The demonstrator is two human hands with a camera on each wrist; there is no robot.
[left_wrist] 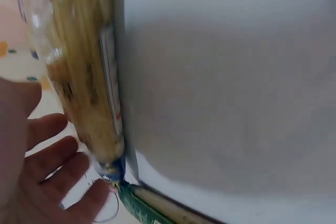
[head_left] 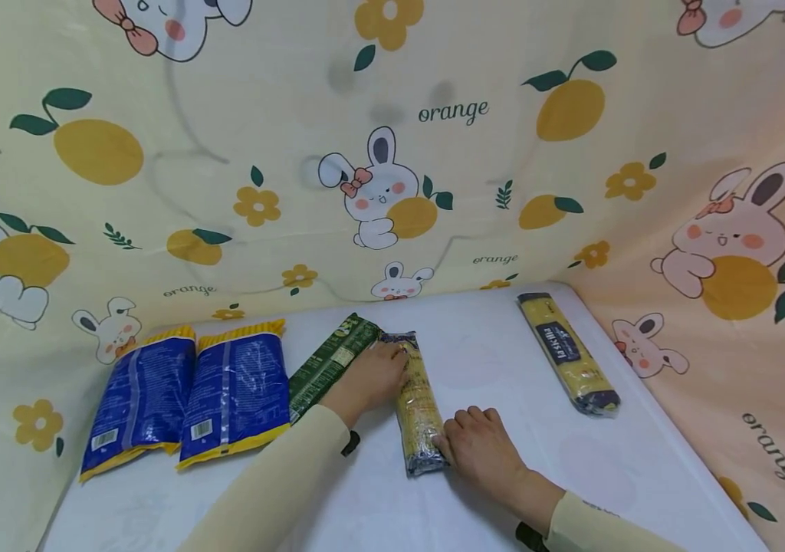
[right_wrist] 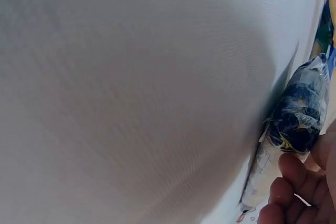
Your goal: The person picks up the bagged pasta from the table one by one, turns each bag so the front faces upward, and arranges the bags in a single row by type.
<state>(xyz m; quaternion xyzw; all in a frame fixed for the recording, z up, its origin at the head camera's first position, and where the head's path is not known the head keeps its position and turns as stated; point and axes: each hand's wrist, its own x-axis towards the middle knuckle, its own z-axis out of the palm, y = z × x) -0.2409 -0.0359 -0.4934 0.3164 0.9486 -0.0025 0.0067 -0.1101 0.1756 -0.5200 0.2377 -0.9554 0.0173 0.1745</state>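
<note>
A long clear-and-gold packet of spaghetti with dark ends lies on the white table, its far end meeting a long green packet. Over that far end is my left hand, its fingers spread loosely along the packet in the left wrist view. My right hand is beside the near end, the thumb touching the wrapper. Loosely bent fingers of that hand lie against the packet's side in the right wrist view, not wrapped round it. Part of the green packet is hidden behind my left hand and wrist.
Two blue-and-yellow bags lie side by side at the left of the table. Another gold spaghetti packet with a dark label lies at the right. A patterned cloth rises behind the table and along its sides.
</note>
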